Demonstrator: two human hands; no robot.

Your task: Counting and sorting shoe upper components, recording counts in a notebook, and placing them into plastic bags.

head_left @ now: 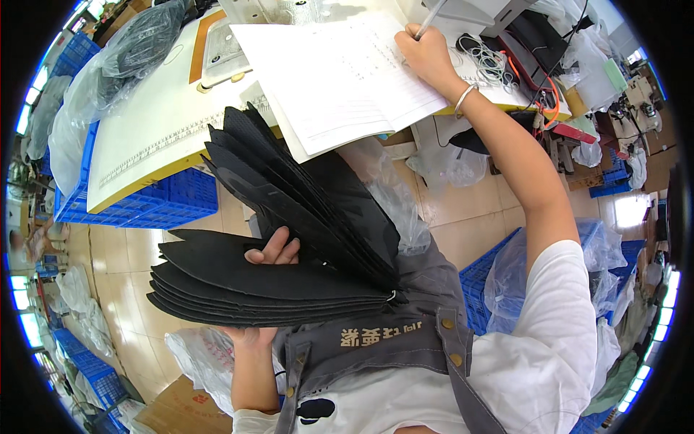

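A thick bundle of black, leaf-shaped cut fabric pieces (238, 278) rests over my lap, fanned apart into two groups and joined at one end by a small pale tie. My left hand (275, 248) is closed around the lower group; its fingertips show in the gap, while the fabric covers the palm. Up on the table, an open lined notebook (340, 87) with handwriting hangs partly over the edge. Pinched in my right hand (428, 59) is a pen (431, 16), held at the notebook's upper right side. The pen's tip is hidden by the fingers.
The pale worktable (144, 137) has a ruler strip along its near edge. A blue crate (166, 199) stands beneath its left end, and clear plastic bags (108, 79) lie beside it. Tangled white cord (488, 61) lies right of the notebook. Another blue crate (477, 282) sits at my right.
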